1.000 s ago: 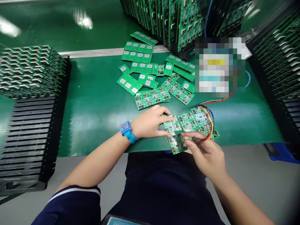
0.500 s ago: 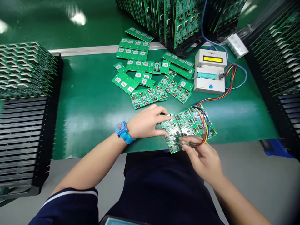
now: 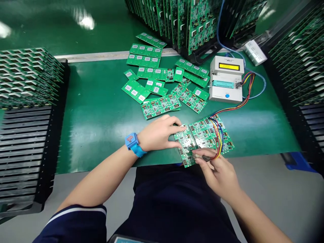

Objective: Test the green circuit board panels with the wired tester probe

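Just right of the lower centre of the frame, a green circuit panel lies at the tabletop's near edge. The left hand has its grip spread, with fingertips touching the panel's left side. The right hand has its grip pinching a small connector at the panel's lower right part. Coloured wires trail from it toward a white device at the upper right. Loose boards lie scattered at upper centre.
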A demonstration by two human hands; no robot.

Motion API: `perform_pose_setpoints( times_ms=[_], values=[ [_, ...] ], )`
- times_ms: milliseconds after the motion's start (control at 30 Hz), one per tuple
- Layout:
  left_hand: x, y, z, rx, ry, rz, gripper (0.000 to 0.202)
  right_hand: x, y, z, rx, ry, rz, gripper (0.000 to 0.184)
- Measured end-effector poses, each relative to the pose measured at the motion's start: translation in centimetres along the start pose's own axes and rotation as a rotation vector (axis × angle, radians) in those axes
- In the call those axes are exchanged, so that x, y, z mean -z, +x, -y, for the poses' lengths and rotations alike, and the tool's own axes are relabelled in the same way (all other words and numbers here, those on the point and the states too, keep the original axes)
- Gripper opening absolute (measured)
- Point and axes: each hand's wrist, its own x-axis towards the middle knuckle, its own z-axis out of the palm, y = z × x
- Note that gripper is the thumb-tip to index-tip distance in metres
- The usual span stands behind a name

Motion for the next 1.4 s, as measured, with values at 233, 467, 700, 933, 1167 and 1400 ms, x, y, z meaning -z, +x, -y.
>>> perform_pose_setpoints(
  times_ms=[233, 467, 700, 933, 1167, 1400],
  values=[
    [0.1, 0.0, -0.1, 0.019, -0.01, 0.004, 0.053, -0.2, 0.2, 0.2, 0.058, 0.003, 0.027, 0.024],
    [0.1, -0.1, 0.0, 0.032, -0.026, 0.003, 0.053, -0.6, 0.3, 0.0, 0.073, 0.057, -0.016, 0.024],
    [0.2, -0.1, -0.2, 0.043, -0.033, 0.007, 0.052, -0.4, 0.0, -0.1, 0.048, 0.063, 0.029, 0.026],
    [0.4, -0.1, -0.4, 0.043, -0.022, 0.027, 0.052, -0.5, -0.2, 0.1, 0.037, 0.07, 0.021, 0.026],
    [0.2, 0.1, -1.1, 0.056, 0.022, -0.021, 0.05, -0.6, -0.2, 0.0, 0.03, 0.062, 0.015, 0.026],
    [-1.2, 1.0, -3.1, -0.082, 0.153, 0.038, 0.04, -0.7, -0.1, 0.1, 0.034, 0.055, 0.011, 0.025]
  ],
)
